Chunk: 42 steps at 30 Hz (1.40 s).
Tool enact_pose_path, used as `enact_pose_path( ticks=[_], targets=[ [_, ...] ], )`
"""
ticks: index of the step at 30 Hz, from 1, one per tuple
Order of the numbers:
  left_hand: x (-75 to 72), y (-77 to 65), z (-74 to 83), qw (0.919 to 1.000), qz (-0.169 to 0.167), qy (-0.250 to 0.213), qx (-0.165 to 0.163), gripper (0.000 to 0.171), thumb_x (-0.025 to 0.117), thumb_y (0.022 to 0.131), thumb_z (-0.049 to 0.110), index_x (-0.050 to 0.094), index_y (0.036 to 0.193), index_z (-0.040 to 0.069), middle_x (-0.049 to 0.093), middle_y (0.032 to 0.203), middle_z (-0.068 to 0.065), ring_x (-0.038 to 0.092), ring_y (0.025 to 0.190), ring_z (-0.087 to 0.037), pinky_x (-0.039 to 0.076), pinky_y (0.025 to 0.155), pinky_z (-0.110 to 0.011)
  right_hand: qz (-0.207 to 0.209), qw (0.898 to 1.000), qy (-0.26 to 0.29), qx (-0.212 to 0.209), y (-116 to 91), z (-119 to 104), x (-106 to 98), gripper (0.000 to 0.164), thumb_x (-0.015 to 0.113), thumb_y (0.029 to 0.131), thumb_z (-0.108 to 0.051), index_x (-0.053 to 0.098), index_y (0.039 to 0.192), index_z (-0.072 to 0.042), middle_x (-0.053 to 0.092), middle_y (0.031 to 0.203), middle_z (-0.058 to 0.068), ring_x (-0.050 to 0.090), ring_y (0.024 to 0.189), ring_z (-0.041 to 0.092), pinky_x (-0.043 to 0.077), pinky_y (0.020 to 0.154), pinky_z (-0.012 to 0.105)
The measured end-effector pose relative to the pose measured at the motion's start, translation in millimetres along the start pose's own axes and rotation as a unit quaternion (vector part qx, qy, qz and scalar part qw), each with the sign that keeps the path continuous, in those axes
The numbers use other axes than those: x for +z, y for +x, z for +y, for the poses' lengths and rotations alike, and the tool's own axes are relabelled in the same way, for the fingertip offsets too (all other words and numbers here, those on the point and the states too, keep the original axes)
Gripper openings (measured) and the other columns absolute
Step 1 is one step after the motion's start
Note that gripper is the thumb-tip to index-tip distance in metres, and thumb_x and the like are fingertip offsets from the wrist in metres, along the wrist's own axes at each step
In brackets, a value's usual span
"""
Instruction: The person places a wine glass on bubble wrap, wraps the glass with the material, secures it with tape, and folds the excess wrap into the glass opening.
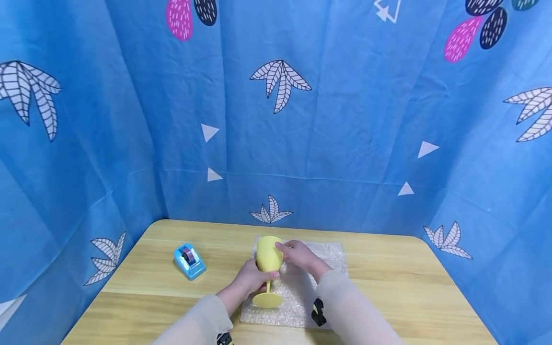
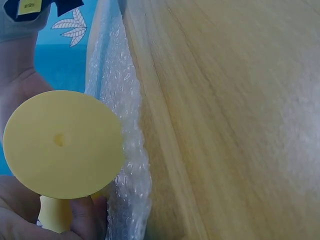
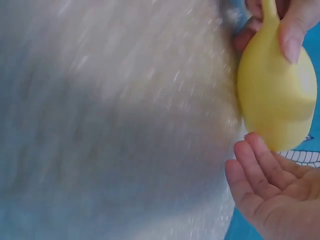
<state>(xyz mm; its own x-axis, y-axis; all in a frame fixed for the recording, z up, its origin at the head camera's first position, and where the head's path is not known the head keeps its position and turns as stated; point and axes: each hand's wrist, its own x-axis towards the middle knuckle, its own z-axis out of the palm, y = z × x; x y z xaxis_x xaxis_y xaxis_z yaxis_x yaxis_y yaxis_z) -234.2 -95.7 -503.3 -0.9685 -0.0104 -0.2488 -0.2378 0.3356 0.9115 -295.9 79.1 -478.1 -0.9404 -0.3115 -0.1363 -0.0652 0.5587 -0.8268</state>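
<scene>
My left hand grips a yellow goblet where the bowl meets the stem. The goblet is held over the bubble wrap sheet with its round foot toward me. That foot covers part of the left hand in the left wrist view. Up near the rim, my right hand is beside the bowl. In the right wrist view its fingers extend fairly straight, fingertips right by the rim of the bowl.
A blue tape dispenser sits on the wooden table to the left of the bubble wrap. Blue patterned cloth hangs behind the table and along both sides.
</scene>
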Motion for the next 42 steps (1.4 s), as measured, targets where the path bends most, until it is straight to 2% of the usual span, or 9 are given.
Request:
enact_pose_path(
  ticks=[3,7,12,17,23,31,37,40,42],
  targets=[
    [1.0,-0.6,-0.2,1.0000,-0.001,0.001,0.003,0.056,0.084,0.083,0.022,0.052,0.121,-0.004,0.057,0.089,-0.010,0.056,0.062,-0.014,0.054,0.055,-0.026,-0.001,0.998,0.054,0.025,1.8,-3.2,4.9,0.062,0.055,0.096,-0.057,0.066,0.103,0.003,0.062,0.087,0.009,0.062,0.086,0.027,0.053,0.083,0.045],
    [2.8,-1.4,0.3,1.0000,-0.003,-0.001,0.009,0.057,0.084,0.083,0.022,0.051,0.122,-0.005,0.057,0.091,-0.011,0.057,0.060,-0.014,0.055,0.054,-0.026,0.026,0.996,0.061,0.057,3.8,-6.2,10.1,0.057,0.060,0.092,-0.061,0.066,0.088,-0.004,0.061,0.080,0.005,0.060,0.076,0.022,0.051,0.074,0.037],
    [5.3,-0.8,-1.0,0.9998,-0.001,-0.007,0.016,0.061,0.084,0.082,0.020,0.049,0.125,-0.005,0.058,0.095,-0.012,0.059,0.063,-0.016,0.055,0.054,-0.027,0.048,0.993,0.073,0.081,6.8,-7.0,14.2,0.046,0.071,0.087,-0.054,0.054,0.072,-0.014,0.050,0.067,-0.001,0.048,0.062,0.014,0.044,0.061,0.028],
    [5.7,-0.8,-1.5,0.9990,0.004,0.012,0.042,0.064,0.085,0.081,0.022,0.050,0.126,-0.006,0.061,0.099,-0.013,0.061,0.071,-0.020,0.056,0.060,-0.033,0.040,0.990,0.086,0.104,7.5,-5.8,12.0,0.043,0.073,0.086,-0.050,0.057,0.074,-0.013,0.054,0.072,0.001,0.056,0.069,0.020,0.049,0.067,0.033],
    [-7.3,0.4,0.7,0.9952,-0.018,0.067,0.069,0.061,0.084,0.082,0.026,0.056,0.126,-0.007,0.066,0.109,-0.012,0.061,0.087,-0.022,0.054,0.075,-0.038,0.038,0.986,0.094,0.130,7.7,-6.6,12.4,0.045,0.073,0.085,-0.052,0.061,0.085,-0.008,0.056,0.074,0.002,0.058,0.072,0.022,0.050,0.073,0.036],
    [-27.6,2.5,6.0,0.9908,-0.012,0.120,0.063,0.048,0.081,0.083,0.029,0.065,0.113,-0.005,0.068,0.110,-0.017,0.063,0.097,-0.031,0.053,0.087,-0.051,0.028,0.985,0.104,0.133,8.4,-7.9,10.6,0.055,0.073,0.086,-0.051,0.066,0.102,0.001,0.062,0.085,0.008,0.061,0.081,0.026,0.052,0.086,0.042],
    [-32.5,3.9,8.0,0.9952,0.005,0.089,0.041,0.079,0.083,0.081,0.027,0.046,0.138,-0.013,0.051,0.136,-0.034,0.050,0.123,-0.051,0.042,0.103,-0.062,0.029,0.986,0.099,0.135,11.2,-5.9,10.6,0.054,0.073,0.086,-0.051,0.066,0.101,0.000,0.065,0.086,0.009,0.063,0.081,0.026,0.052,0.082,0.039],
    [-32.9,5.4,6.5,0.9973,0.013,0.069,0.024,0.096,0.085,0.079,0.026,0.030,0.147,-0.014,0.038,0.145,-0.038,0.039,0.132,-0.054,0.035,0.108,-0.064,0.025,0.986,0.099,0.134,11.5,-5.2,11.0,0.055,0.073,0.086,-0.051,0.067,0.102,0.001,0.065,0.086,0.009,0.063,0.081,0.026,0.052,0.082,0.038],
    [-32.7,6.3,5.5,0.9979,0.016,0.059,0.018,0.100,0.086,0.078,0.026,0.027,0.148,-0.015,0.036,0.147,-0.038,0.037,0.133,-0.055,0.033,0.109,-0.065,0.025,0.986,0.100,0.134,11.2,-5.1,11.0,0.055,0.073,0.086,-0.051,0.067,0.102,0.001,0.064,0.085,0.009,0.063,0.082,0.026,0.052,0.082,0.039]
  ],
)
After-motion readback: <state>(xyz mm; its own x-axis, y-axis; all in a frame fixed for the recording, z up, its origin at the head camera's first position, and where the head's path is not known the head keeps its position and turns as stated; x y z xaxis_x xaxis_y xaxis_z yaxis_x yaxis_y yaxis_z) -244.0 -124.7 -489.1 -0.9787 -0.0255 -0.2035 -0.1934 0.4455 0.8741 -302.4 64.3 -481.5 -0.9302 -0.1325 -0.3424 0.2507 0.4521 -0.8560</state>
